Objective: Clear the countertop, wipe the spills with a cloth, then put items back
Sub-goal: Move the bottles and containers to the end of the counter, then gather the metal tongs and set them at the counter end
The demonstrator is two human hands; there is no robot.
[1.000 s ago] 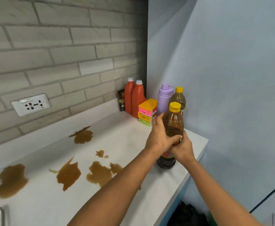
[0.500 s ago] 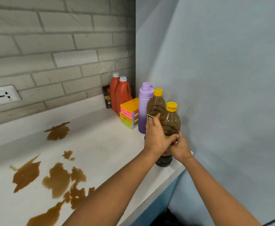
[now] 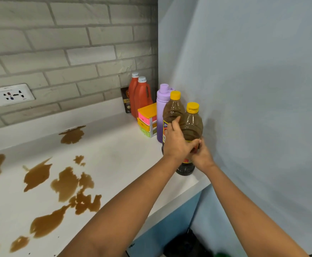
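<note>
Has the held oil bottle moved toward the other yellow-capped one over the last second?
Yes. The held oil bottle now sits right beside the other yellow-capped bottle, having shifted back along the countertop toward the wall.

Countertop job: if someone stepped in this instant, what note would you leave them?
Left hand and right hand both grip the nearer oil bottle, which sits by the countertop's right edge against the blue wall.
The second oil bottle, purple flask, coloured boxes and two red bottles are grouped in the back corner.
Done: items gathered clear of the mess.
Left: brown spills are unwiped, no cloth in view; then put items back.
</note>
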